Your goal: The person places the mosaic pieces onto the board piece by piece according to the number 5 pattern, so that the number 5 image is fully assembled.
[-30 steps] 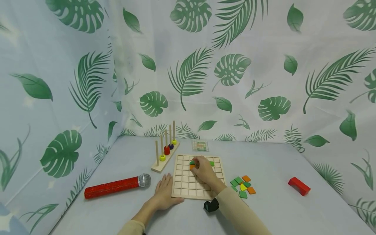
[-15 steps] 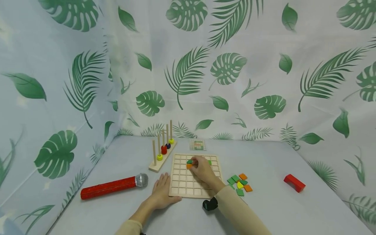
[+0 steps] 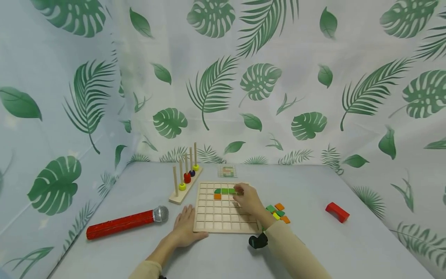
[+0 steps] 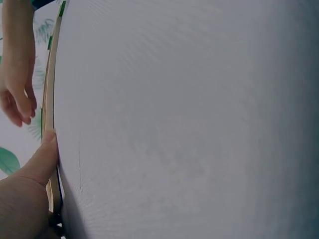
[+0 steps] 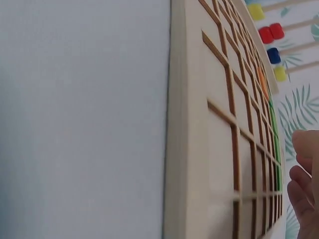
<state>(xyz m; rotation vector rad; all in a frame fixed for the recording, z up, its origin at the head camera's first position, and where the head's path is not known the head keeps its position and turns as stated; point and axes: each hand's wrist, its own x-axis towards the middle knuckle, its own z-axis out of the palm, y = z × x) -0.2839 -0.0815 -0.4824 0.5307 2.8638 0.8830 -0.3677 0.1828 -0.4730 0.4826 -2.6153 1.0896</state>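
Note:
A wooden grid board (image 3: 209, 217) lies on the table. In its upper rows sit several green tiles (image 3: 228, 191) in a line, with an orange tile (image 3: 217, 196) just below their left end. My right hand (image 3: 249, 199) hovers over the board at the right end of that line, fingers loosely bent. Nothing shows between those fingers (image 5: 301, 149) in the right wrist view. My left hand (image 3: 184, 228) rests flat on the table at the board's lower left corner; in the left wrist view its thumb (image 4: 42, 159) touches the board's edge.
Loose orange, green and yellow tiles (image 3: 280, 206) lie right of the board, partly behind my right forearm. A patterned card (image 3: 227, 171) lies beyond it. At left are a peg stand with beads (image 3: 179, 198) and a red microphone (image 3: 120, 224). A red block (image 3: 337, 212) sits far right.
My right hand has moved right along the row, away from the orange tile, uncovering the green tiles. The left hand stays at the board's corner. The head view has shifted slightly.

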